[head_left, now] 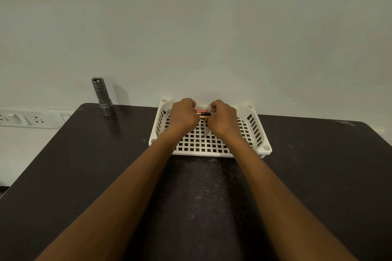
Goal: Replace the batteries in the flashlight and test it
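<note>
Batteries (203, 113) between hands (over basket (256, 131))

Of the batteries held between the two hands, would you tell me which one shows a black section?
It is the nearer battery, lower in the view: copper at its left end, black toward the right hand. The farther battery shows only orange-copper.

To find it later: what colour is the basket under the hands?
White, with a grid of square holes: the basket, seen in the head view.

No legible text — batteries (203, 113) too blurred
</note>
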`<state>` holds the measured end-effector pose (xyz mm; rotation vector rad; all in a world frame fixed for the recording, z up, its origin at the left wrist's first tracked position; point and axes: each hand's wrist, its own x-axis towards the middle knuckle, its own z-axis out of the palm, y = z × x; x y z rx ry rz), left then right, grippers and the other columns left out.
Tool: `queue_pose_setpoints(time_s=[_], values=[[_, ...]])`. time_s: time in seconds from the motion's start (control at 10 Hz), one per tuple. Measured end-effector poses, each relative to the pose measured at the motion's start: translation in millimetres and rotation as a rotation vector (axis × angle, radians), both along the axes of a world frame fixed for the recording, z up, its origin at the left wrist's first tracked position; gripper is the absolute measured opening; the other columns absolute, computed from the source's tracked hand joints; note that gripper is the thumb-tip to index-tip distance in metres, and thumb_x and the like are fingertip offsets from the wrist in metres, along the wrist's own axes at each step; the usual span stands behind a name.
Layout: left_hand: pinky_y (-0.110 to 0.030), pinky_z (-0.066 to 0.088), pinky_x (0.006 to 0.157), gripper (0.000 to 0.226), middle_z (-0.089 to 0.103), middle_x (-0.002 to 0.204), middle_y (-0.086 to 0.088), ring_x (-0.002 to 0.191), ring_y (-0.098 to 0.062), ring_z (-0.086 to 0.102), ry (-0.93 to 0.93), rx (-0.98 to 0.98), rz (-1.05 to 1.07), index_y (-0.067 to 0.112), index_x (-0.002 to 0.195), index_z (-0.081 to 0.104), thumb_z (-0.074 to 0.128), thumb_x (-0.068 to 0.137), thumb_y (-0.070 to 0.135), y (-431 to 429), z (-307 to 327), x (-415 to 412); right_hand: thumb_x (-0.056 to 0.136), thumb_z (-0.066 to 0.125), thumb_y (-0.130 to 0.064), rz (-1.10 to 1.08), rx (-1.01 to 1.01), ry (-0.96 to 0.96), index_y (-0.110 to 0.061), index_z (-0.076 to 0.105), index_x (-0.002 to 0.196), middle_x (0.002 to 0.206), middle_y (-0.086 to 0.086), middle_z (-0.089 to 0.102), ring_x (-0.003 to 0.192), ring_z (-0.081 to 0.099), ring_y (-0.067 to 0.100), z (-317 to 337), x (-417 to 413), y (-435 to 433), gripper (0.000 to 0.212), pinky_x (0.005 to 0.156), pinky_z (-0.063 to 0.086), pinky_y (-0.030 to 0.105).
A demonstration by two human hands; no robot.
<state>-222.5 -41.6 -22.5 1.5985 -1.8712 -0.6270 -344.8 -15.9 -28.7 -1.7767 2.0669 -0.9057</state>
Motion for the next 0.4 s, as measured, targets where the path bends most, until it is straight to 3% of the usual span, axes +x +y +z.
queue_pose_setpoints(time_s=[0.2,0.4], values=[[-0.033,0.052,0.089,0.037,0.069,0.112,-0.012,0.106,-0.027,0.064,0.082,-0.001,0.027,0.002,0.122,0.06,0.061,0.086,-0.006,-4.9,-9.7,0.1,0.088,0.062,0.005,-0.015,-0.057,-0.016,-0.004,0.057,0.124,0.121,0.013,0.06,0.109,0.056,0.025,-7.2,2.2,-4.2,0.037,0.085,0.043,0.026],[-0.035,0.053,0.089,0.041,0.067,0.116,-0.014,0.107,-0.027,0.063,0.061,-0.017,0.046,0.003,0.126,0.057,0.064,0.087,-0.003,-1.4,-9.4,0.5,0.091,0.067,-0.001,-0.023,-0.057,-0.017,-0.006,0.055,0.128,0.125,0.012,0.058,0.111,0.057,0.025,-7.5,0.8,-2.4,0.039,0.09,0.046,0.029]])
